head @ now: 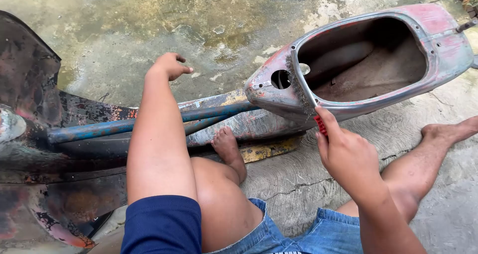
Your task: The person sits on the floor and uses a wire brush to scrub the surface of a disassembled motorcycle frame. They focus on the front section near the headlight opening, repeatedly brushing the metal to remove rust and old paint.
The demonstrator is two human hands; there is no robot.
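At the far left we see the rusted front shield [30, 79] of an old scooter frame lying on its side on the concrete floor [149, 15], its paint worn to dark metal with red and orange patches. From it a blue tube [149, 122] runs rightward, low and nearly level, with a second thinner tube just under it. Our left hand [169, 64] hangs above the floor beyond the tube, fingers curled loosely into a half fist, grasping nothing and touching nothing we can make out. Our left leg is bent, and the bare foot [226, 144] rests against the frame just below the blue tube, beside a yellow painted strip. Further right sits the rear body shell [438, 40] of the scooter, faded red over grey metal, its hollow open toward us, with a round hole [281, 78] in its nose. Our right hand [348, 157] is clenched around the red handle of a wire brush [303, 92], whose bristles lie against the front rim of the shell, just right of the round hole. Our right leg stretches out along the floor below the shell.
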